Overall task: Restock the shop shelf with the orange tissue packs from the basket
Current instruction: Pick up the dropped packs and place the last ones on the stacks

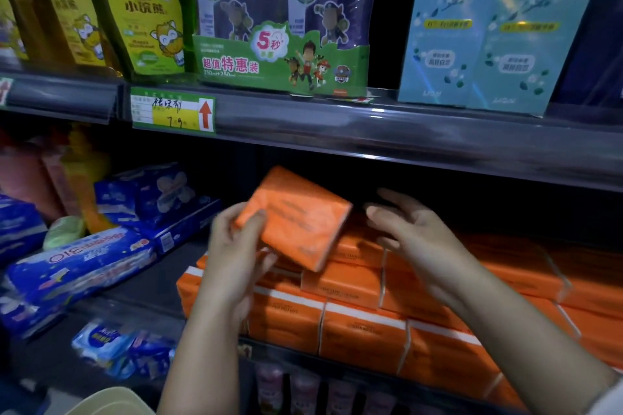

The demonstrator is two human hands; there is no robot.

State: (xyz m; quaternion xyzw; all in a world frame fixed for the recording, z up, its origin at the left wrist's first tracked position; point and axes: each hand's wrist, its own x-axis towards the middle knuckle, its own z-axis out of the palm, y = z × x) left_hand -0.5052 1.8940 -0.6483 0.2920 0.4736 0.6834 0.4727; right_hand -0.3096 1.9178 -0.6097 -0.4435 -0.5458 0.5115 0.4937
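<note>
Above the orange stack on the lower shelf, we hold 1 orange tissue pack in our left hand. It is tilted and up in the air, not on the stack yet. Our thumb presses on its front and our other fingers curl under it, so we pinch it. Our right hand is just beside the pack's right edge, fingers straight and a bit spread, holding nothing.

We think this is the putting-down step. Next we need to turn the pack flat and set it on top, lined up with the packs below.

The upper shelf hangs close over our hands, so room to lift is small. Blue packs sit to the left, well apart. A pale rim low down may be the basket.
</note>
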